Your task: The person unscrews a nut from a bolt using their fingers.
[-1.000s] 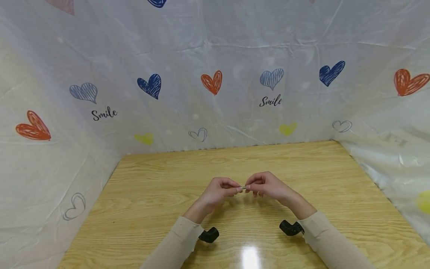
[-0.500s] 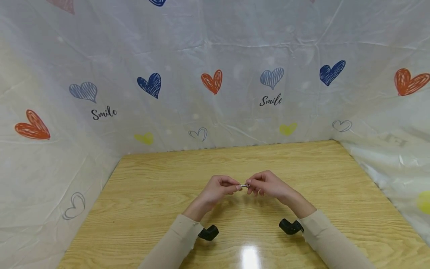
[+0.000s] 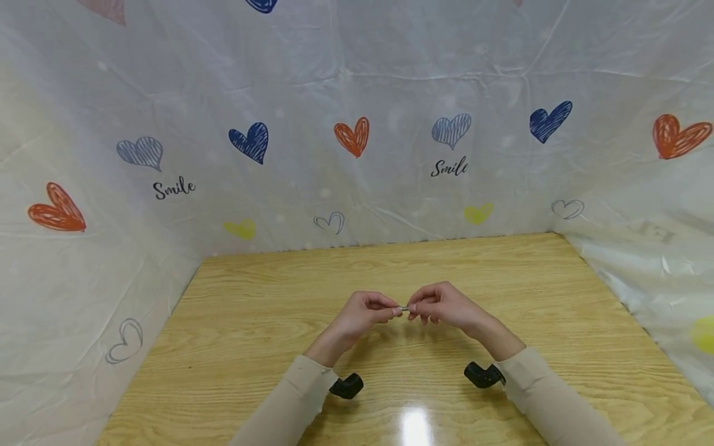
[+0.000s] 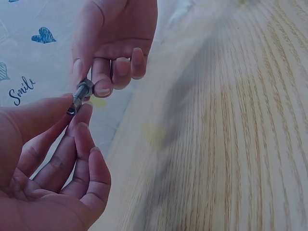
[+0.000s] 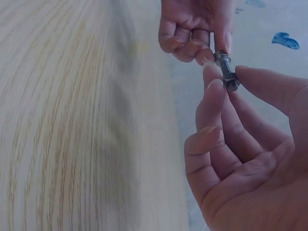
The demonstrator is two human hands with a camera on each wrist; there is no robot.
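Note:
Above the wooden table, a small silver bolt spans the gap between my two hands. My left hand pinches its head end between thumb and forefinger. A hex nut sits threaded on the other end, and the bolt's tip pokes out past it in the right wrist view. The thumb and fingertips of my right hand grip this nut. Threads show between the head and the nut. The other fingers of both hands curl loosely below the bolt.
The wooden table spreads beneath both forearms. A white sheet printed with hearts hangs behind it and along both sides. Black curved pieces stick out at the sleeve cuffs.
Half a second ago the right fingertips had shifted, showing more of the nut end; now they pinch it again. Both hands are very slightly higher than a second ago. The left keeps its hold.

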